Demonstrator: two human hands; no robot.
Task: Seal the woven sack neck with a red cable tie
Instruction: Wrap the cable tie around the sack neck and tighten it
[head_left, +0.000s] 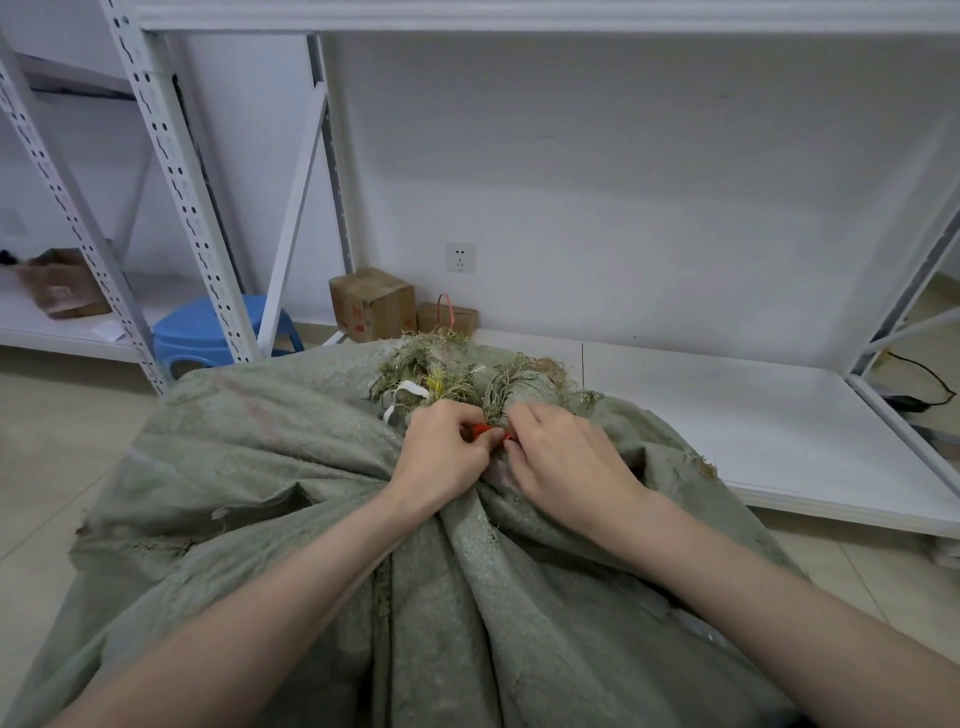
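Your left hand and right hand meet at the gathered neck of the woven sack, both pinching the red cable tie with fingertips closed on it; only a short red stretch shows between them, at the frame's centre; the frayed mouth of the sack fans out at 12 o'clock from your hands; beyond it, two cardboard boxes sit by the wall; a blue stool stands at 10 o'clock; a white shelf board lies at 3 o'clock.
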